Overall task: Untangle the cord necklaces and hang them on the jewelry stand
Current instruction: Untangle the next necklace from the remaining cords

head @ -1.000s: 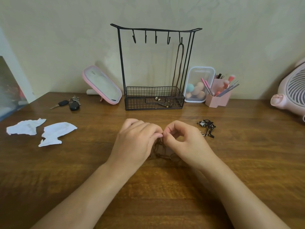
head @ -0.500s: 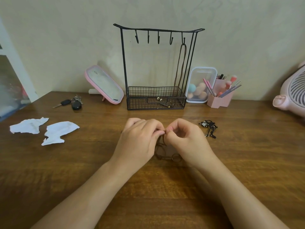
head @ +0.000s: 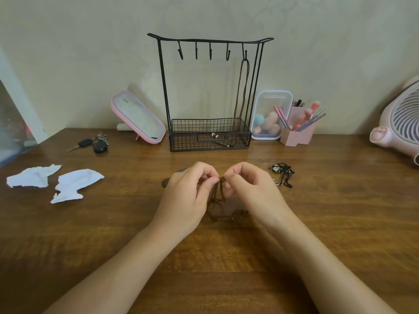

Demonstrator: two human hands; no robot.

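Looking down across a wooden tabletop (head: 340, 223) running back to a pale wall. Catching part of a pink fan (head: 401, 123) at the far right edge. Facing a black wire jewelry stand (head: 163, 87) at the back centre, standing upright, carrying a row of hooks under its top bar and a mesh basket at its base.

Working in the middle of the tabletop, in front of the stand: left hand (head: 183, 200) and right hand (head: 254, 193) almost meeting, fingers (head: 209, 184) of each curled and pinching the top of a tangled brown cord necklace (head: 217, 198) between thumb and fingertips. Holding that cord lifted at the pinch, its loops dropping between the palms down to the wood.

Passing a pink-framed mirror (head: 138, 117) leaning back just left of the stand. Finding a clear lidded box (head: 271, 109) of coloured sponges just right of the stand, and a pink brush holder (head: 297, 134) in front of its right side. Noting two torn white paper scraps (head: 74, 183) lying well apart at the left, and a bunch of keys (head: 95, 143) behind them.

Spotting a hanging necklace (head: 242, 91) already looped on the rightmost hook, trailing down into the basket. Seeing a black cord tangle (head: 283, 175) resting near the right hand. Ending at a round pendant (head: 239, 215) lying beside the right wrist, and pale beads (head: 215, 135) sitting in the basket.
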